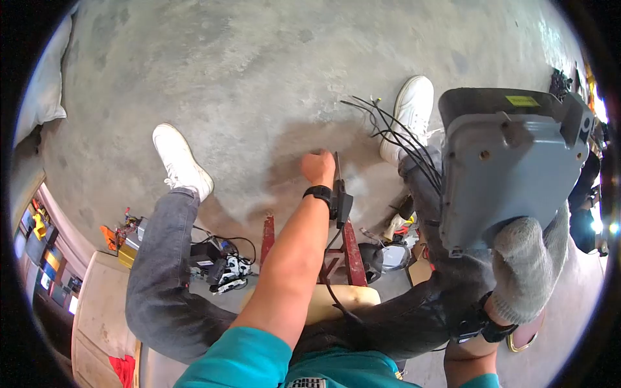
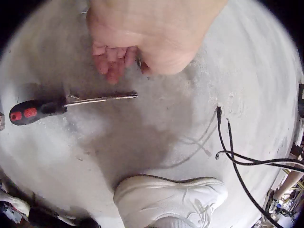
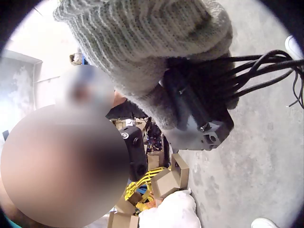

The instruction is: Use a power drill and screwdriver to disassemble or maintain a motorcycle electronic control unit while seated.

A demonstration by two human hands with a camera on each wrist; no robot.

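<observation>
My bare left hand (image 1: 319, 168) is low over the concrete floor with its fingers curled; a small shiny metal piece (image 2: 138, 61) shows between its thumb and fingers. Beside this hand a screwdriver (image 2: 38, 112) with a black and red handle lies on the floor, its shaft pointing past the fingertips. My right hand (image 1: 527, 268), in a grey knit glove, grips the lower end of a large grey plastic housing (image 1: 511, 174) and holds it up over the right leg. Black cables (image 1: 414, 142) trail from the housing; in the right wrist view the glove hides part of it.
White shoes (image 1: 181, 158) stand on the floor on both sides. A red metal frame (image 1: 352, 255) is under the left forearm. Electrical parts (image 1: 226, 262) and tools (image 1: 394, 252) lie near the legs. Cardboard boxes (image 3: 166, 183) and a white sack (image 3: 173, 211) appear in the right wrist view.
</observation>
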